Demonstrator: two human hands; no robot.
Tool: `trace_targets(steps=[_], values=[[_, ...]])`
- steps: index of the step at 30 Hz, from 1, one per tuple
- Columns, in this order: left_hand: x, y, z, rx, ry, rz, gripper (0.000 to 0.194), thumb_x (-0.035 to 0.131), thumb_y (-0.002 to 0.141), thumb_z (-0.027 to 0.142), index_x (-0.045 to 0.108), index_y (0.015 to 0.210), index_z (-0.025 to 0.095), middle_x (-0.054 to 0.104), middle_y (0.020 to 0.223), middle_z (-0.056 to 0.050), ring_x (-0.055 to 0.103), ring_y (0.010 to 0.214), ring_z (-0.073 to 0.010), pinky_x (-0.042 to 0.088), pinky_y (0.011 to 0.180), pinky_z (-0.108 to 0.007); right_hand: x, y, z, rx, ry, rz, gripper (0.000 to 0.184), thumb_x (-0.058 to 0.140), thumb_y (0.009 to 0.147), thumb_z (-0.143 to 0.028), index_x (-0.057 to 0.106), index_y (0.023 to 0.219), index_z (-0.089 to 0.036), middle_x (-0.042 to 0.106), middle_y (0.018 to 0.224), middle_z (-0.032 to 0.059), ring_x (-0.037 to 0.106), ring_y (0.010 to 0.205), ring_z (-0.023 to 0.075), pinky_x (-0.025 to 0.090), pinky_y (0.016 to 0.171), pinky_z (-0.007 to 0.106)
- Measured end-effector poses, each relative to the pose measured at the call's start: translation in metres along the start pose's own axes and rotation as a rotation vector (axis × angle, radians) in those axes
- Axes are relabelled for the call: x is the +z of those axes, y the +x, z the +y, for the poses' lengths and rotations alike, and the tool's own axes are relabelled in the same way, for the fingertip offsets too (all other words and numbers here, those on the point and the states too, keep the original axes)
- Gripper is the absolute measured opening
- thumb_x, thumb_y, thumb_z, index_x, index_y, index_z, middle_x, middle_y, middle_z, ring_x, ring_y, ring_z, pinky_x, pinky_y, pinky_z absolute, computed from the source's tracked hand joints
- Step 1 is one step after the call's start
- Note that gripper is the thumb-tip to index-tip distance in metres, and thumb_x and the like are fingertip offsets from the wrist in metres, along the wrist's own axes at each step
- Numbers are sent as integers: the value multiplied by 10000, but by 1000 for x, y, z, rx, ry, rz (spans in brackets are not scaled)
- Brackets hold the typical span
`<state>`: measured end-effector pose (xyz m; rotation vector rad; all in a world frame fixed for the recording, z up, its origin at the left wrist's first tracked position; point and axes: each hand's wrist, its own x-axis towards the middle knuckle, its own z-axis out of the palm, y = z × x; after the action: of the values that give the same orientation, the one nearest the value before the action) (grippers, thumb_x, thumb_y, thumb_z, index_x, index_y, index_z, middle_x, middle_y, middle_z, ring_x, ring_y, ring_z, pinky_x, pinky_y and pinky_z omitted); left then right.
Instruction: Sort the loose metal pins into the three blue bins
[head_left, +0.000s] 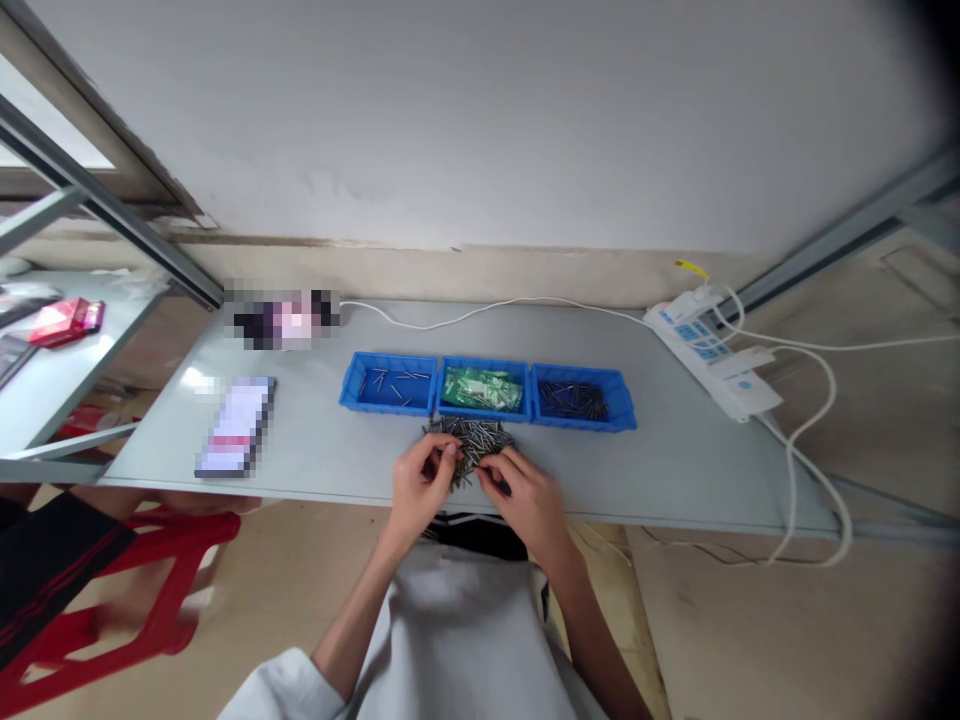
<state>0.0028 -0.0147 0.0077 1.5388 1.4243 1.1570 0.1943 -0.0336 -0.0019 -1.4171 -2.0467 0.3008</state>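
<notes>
Fastener pile (484, 437): slender metal pieces heaped on the table, just in front of the middle bin, close under both hands.
Table (675, 480): smooth and grey, reaching well past the middle bin (484, 412) on either side.
Red stool (214, 528): below and well left of the middle bin, beside another person's dark garment (67, 560) with red stripes.
Power strip (727, 375): white, well right of the middle bin; a white cable (420, 328) runs leftward from it, behind the middle bin.
Left bin (386, 408) and right bin (585, 423): blue, one on each side of the middle bin, forming a row.
Left hand (421, 482): in front and slightly left of the middle bin; grip pinched, contents cannot be told.
Right hand (529, 498): in front and slightly right of the middle bin; grip curled, contents likewise indistinct.
Phone (236, 430): pixelated, well left of the middle bin and nearer the front edge.
Green packets (484, 388): inside the middle bin.
Dark fasteners (577, 398): clustered, immediately right of the middle bin.
Silver fasteners (382, 380): few, scattered, immediately left of it.
</notes>
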Motion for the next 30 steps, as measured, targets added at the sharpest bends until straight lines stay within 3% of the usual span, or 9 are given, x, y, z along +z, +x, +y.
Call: trace_targets(steps=[8,14,24,27,30], values=[[0,-1,-1,-2,2,-2,250,601,1076,383,767,1017,205,804,823,-33,608,596,-133,465,588,-233,2,-2,3,-3,10,53,207,565,1123,-255,715,981,-239,699,822,7,661,699,159,486,701,285],[0,0,1,-5,11,5,256,600,1068,381,768,1003,201,801,804,-33,604,579,-133,467,575,-235,1,1,0,-10,-7,7,160,593,1110,-288,722,1027,-244,697,831,7,672,717,164,487,691,283],[0,-2,-5,0,26,1,247,591,1082,375,767,1032,210,803,839,-33,627,613,-138,478,597,-239,3,0,2,38,33,23,177,586,1098,-267,703,966,-247,674,810,-2,640,690,155,479,688,275],[0,-3,-5,75,54,4,203,612,1073,343,769,1099,218,804,913,-39,586,592,-123,490,602,-239,2,1,0,58,61,58,167,592,1096,-283,699,973,-248,664,798,-2,641,695,161,477,677,279],[2,-2,-5,201,101,-45,208,641,1060,312,780,1201,245,791,1111,-76,619,661,-124,536,660,-250,-1,5,-3,78,113,82,157,596,1098,-294,689,977,-254,682,824,6,641,690,163,487,673,284]])
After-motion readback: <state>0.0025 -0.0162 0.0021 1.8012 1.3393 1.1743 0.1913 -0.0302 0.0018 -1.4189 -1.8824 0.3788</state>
